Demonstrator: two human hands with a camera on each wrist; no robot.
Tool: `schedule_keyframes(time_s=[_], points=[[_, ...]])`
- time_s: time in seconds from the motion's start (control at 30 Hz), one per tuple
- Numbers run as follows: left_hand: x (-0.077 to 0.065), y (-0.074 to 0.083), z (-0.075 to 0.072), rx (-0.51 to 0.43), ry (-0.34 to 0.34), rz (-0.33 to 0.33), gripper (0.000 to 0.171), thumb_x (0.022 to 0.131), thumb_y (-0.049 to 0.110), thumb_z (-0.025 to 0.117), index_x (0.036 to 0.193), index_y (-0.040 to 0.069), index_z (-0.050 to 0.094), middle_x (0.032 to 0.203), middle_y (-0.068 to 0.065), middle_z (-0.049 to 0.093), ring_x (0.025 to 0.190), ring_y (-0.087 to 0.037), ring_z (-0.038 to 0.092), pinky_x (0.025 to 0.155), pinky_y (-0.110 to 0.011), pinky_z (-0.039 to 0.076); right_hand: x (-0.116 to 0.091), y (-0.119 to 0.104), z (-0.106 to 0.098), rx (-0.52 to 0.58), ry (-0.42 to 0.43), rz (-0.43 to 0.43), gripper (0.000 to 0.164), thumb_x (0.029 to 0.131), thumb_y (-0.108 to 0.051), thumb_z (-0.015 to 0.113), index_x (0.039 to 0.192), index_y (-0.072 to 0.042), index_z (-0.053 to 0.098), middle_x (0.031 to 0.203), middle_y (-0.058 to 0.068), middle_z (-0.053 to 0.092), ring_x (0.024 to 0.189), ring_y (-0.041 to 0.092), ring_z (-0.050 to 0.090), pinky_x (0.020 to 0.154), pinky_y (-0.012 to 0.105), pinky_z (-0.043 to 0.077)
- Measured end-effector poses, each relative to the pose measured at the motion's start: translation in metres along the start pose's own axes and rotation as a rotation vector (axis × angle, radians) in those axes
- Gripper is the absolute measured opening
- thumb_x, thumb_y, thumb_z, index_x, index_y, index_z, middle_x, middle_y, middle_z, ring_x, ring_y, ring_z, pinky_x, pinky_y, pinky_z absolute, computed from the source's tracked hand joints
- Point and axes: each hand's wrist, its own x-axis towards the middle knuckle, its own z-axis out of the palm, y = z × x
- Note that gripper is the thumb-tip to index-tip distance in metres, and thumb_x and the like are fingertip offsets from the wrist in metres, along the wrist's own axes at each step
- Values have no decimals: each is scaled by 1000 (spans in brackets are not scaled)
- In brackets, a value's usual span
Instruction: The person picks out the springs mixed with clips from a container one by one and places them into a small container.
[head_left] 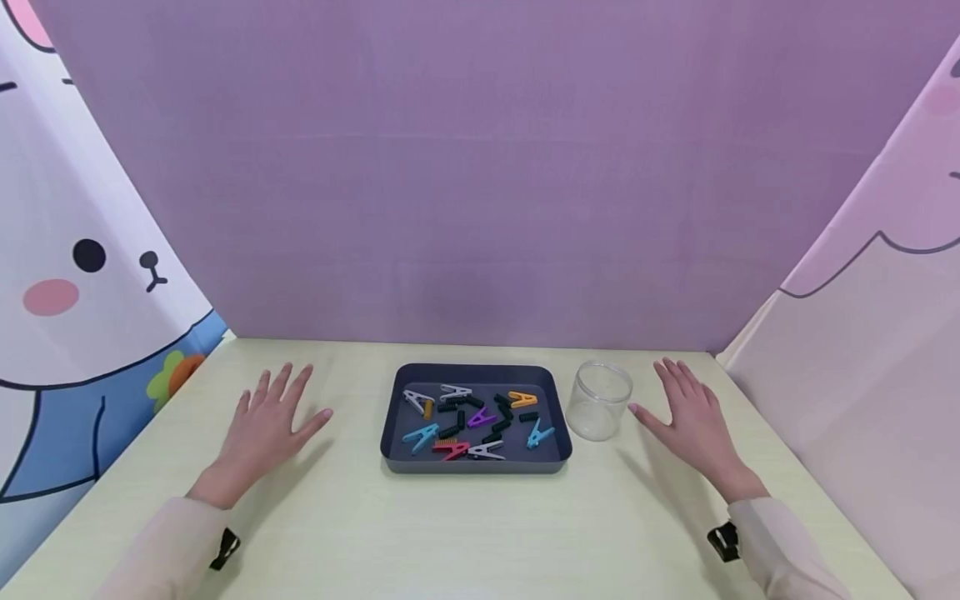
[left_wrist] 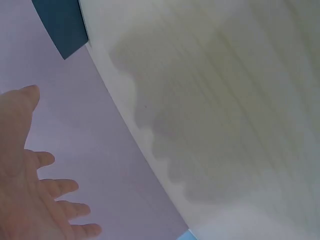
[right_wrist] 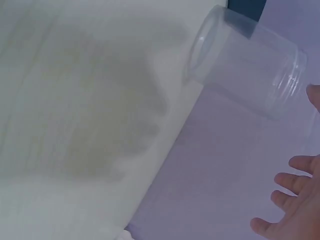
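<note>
My left hand (head_left: 262,425) hovers over the table left of the tray, fingers spread and holding nothing. On the other side, my right hand (head_left: 693,425) is held with straight fingers, its thumb close to a clear plastic jar (head_left: 598,404). That jar stands upright and without a lid just right of the dark grey tray (head_left: 476,467). In the tray lie clothespins, among them a purple clothespin (head_left: 482,417), a red clothespin (head_left: 452,450) and an orange clothespin (head_left: 522,400), mixed with several small black ridged pieces (head_left: 491,437). The right wrist view shows the jar (right_wrist: 245,65) near my thumb.
The pale wooden table (head_left: 480,533) ends at a purple backdrop (head_left: 480,183). Cartoon-printed cloth walls (head_left: 90,333) flank both sides. A black strap (head_left: 225,548) shows at the left wrist, and another black strap (head_left: 724,542) at the right.
</note>
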Motion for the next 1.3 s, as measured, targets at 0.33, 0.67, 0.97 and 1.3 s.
schedule_keyframes(time_s=[0.33, 0.67, 0.97, 1.3], points=[[7, 15, 2, -18, 6, 28, 74, 85, 50, 55, 141, 7, 32, 141, -27, 32, 128, -51, 27, 99, -65, 24, 13, -15, -1, 19, 91, -73, 65, 79, -34, 66, 127, 5, 46, 132, 25, 45, 125, 40, 36, 94, 59, 29], [11, 28, 11, -29, 34, 91, 68, 84, 44, 59, 137, 5, 38, 136, -24, 41, 123, -48, 36, 94, -62, 32, 23, -35, 5, 22, 105, -166, 59, 76, -28, 68, 122, 4, 50, 124, 21, 52, 118, 37, 44, 92, 58, 33], [13, 42, 18, -53, 17, 139, 64, 85, 41, 59, 135, 5, 41, 133, -23, 45, 121, -46, 40, 93, -59, 36, 29, -51, 13, 26, 72, -225, 51, 77, -26, 67, 118, 1, 53, 119, 17, 56, 113, 33, 48, 92, 55, 35], [19, 56, 25, -72, 23, 191, 60, 84, 38, 61, 131, 4, 47, 128, -22, 51, 117, -41, 47, 89, -56, 41, 33, -73, 22, -10, 6, -281, 46, 78, -24, 69, 115, -2, 55, 115, 14, 59, 111, 30, 52, 94, 51, 38]])
